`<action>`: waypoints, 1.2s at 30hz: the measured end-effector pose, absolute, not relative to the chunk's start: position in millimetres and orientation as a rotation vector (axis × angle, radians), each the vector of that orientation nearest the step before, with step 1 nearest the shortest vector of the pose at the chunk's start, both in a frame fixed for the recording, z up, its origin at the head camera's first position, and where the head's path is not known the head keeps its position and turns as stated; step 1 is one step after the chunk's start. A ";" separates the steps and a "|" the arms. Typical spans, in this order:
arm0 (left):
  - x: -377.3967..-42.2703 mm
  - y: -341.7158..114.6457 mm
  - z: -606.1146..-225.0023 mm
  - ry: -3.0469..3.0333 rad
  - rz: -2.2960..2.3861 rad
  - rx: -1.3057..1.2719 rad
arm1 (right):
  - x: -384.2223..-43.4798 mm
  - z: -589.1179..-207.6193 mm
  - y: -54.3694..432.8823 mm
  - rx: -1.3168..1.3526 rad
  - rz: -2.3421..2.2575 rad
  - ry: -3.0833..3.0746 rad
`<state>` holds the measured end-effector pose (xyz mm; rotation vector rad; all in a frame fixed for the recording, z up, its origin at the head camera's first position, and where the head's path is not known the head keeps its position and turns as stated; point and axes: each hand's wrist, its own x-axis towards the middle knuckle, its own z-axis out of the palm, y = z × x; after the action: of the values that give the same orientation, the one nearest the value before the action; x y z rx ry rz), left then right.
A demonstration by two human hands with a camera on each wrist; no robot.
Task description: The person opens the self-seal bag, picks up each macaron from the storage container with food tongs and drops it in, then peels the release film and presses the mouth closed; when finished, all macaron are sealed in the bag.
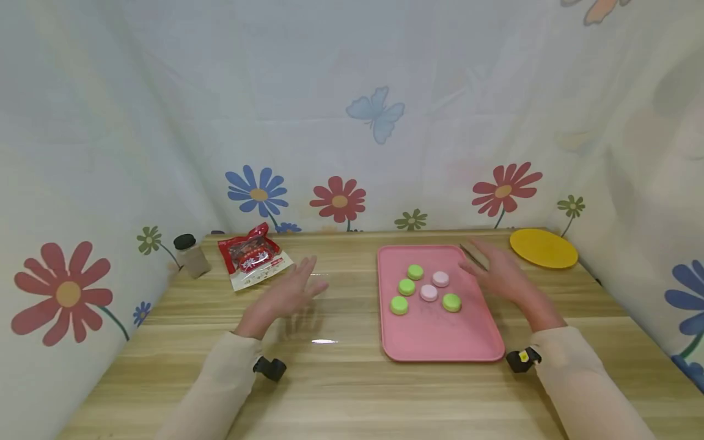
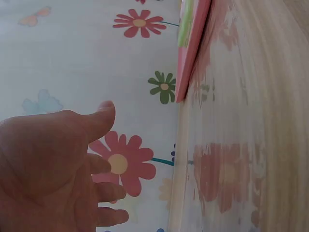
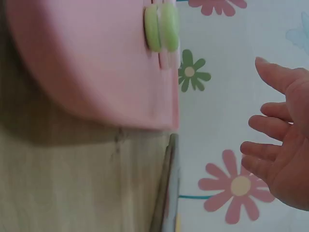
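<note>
Several green macarons [image 1: 399, 305] and two pink macarons [image 1: 429, 293] lie on a pink tray [image 1: 440, 342], right of the middle of the table. My right hand [image 1: 503, 275] hovers by the tray's right edge, its fingers extended and holding nothing. Close to that hand lies a slim metal utensil with two long arms, like tongs [image 3: 169, 188], partly hidden by the hand in the head view. Over the table left of the tray is my left hand [image 1: 291, 290], fingers spread and palm bare. In the left wrist view its thumb and fingers [image 2: 111, 191] hold nothing.
Beyond my left hand, a red and white snack bag [image 1: 255, 256] lies near the back edge. A clear jar with a black lid [image 1: 191, 255] stands at the back left corner. A yellow plate [image 1: 543, 249] sits at the back right. Flowered cloth [image 1: 308, 134] surrounds the table.
</note>
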<state>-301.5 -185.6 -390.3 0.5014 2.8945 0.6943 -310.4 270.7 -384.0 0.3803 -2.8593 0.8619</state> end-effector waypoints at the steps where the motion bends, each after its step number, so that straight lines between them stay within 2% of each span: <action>1: -301.2 -184.1 -391.3 2.880 0.696 0.505 | -311.5 -385.9 273.9 0.366 0.873 -2.867; 7: -299.0 -171.8 -392.8 2.827 0.697 0.532 | -315.9 -395.1 294.7 0.218 0.836 -2.917; 16: -301.6 -153.4 -402.6 2.834 0.655 0.730 | -313.3 -397.3 317.4 0.103 0.611 -3.061; 24: -302.3 -135.3 -414.5 2.679 0.675 0.861 | -314.7 -407.8 327.7 0.038 0.647 -3.141; 36: -300.5 -103.8 -426.0 2.769 0.419 0.808 | -319.1 -405.5 332.6 0.070 0.647 -3.143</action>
<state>-300.5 -103.8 -426.0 0.8078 2.7689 0.4187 -319.1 332.6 -405.5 0.0704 -3.1435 0.6467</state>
